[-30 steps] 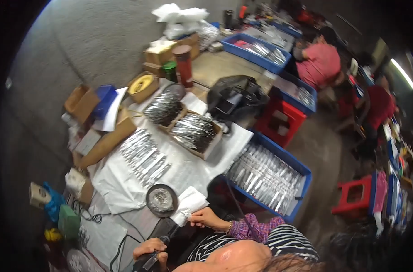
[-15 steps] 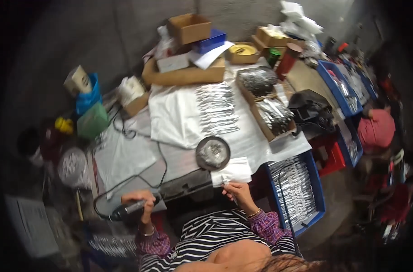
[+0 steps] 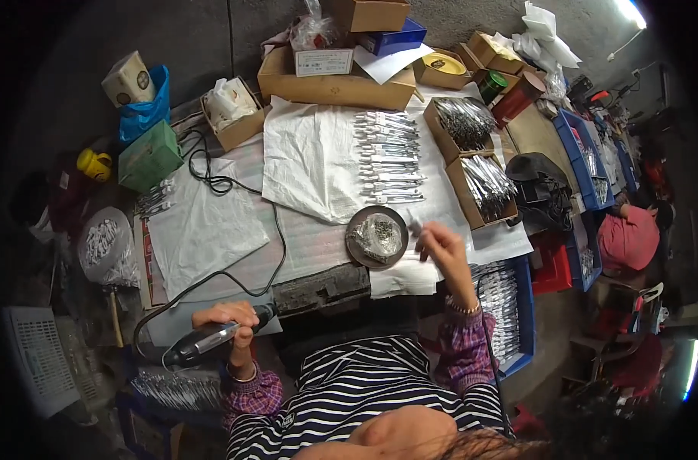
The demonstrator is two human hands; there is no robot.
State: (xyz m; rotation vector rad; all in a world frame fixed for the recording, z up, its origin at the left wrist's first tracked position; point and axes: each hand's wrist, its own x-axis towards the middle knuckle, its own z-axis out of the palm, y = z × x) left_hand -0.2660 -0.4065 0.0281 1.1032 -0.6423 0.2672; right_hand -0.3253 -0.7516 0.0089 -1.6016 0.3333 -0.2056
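Note:
My left hand [image 3: 230, 318] is wrapped round a corded electric screwdriver [image 3: 203, 343], black and silver, at the table's near edge. Over the white cloth just right of a round dark dish [image 3: 354, 247], my right hand [image 3: 445, 249] has its fingers pinched together. A small pale piece [image 3: 413, 222] shows at the fingertips, blurred, its kind unclear. The dish holds small metal parts [image 3: 382, 230] in clear plastic. A folded white sheet [image 3: 402, 279] lies below it. Beyond the dish, slim metal and white pieces [image 3: 387, 157] lie in a row.
Cardboard boxes of slim metal pieces [image 3: 483, 184] stand to the right. A blue crate [image 3: 527, 337] sits below the table's right side. The screwdriver's black cord [image 3: 280, 245] loops across the table. At left are a green box [image 3: 151, 157] and a bag of white pieces [image 3: 103, 245].
My right hand has moved up and right, from the folded white sheet to beside the dish. My left hand keeps hold of the screwdriver. The view has shifted a little.

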